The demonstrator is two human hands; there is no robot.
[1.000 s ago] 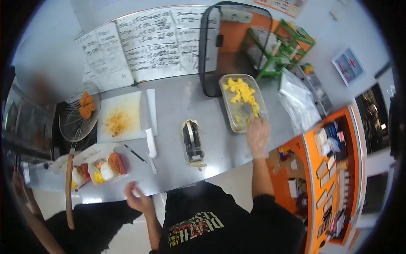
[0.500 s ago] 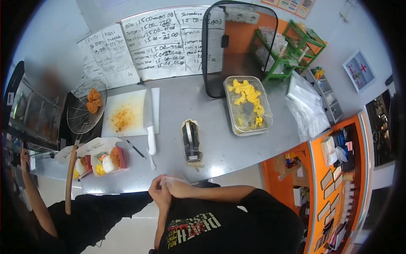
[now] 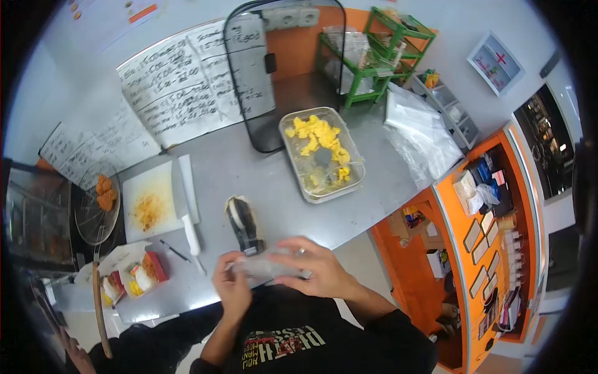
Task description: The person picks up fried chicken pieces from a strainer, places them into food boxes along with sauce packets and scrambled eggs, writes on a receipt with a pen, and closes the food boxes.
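A thin piece of crumpled clear plastic [image 3: 265, 267] stretches between my hands in front of my black shirt, close to the counter's front edge. It is blurred, and I cannot tell whether it is a bag or a glove. My left hand [image 3: 233, 288] pinches its left end. My right hand [image 3: 321, 269] has bent fingers around the other end. Just beyond my hands a black tape dispenser [image 3: 242, 223] lies on the steel counter [image 3: 261, 174]. Past it to the right is a clear tub [image 3: 324, 156] of yellow scrambled egg.
At left are a white cutting board [image 3: 140, 193], a knife [image 3: 191, 234], a pen [image 3: 175, 250], two open meal boxes [image 3: 159, 274] and a strainer [image 3: 90, 221] holding fried chicken. Plastic bags [image 3: 414, 121] and green racks [image 3: 386, 53] stand right. A co-worker's arm [image 3: 75, 355] shows lower left.
My hands have risen from the counter's edge and moved apart, with the clear plastic now spread between them. The view has turned and shifted right. The co-worker's arm is lower.
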